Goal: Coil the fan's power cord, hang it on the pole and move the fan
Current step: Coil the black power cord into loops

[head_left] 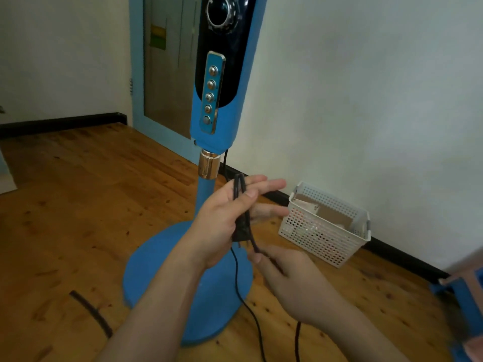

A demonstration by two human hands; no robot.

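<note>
Black and limp, the power cord [241, 291] trails over the fan's round blue base [162, 267], and nearest us the right hand [292, 278] pinches a strand just in front of that base. Above it, the left hand [222, 218] keeps its fingers loosely spread with short loops pressed against the palm by the thumb. Soft stuff, likely to spring loose, so hold the bundle mid-loop. Behind rises the pole [205, 194], bare of cord; the fan looks top-heavy. Right of the base sits a white basket [326, 231].

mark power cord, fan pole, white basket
power cord [240, 205], head view: loops in the left hand.
fan pole [205, 194], head view: blue section below the gold collar.
white basket [321, 239], head view: perforated front wall.
</note>
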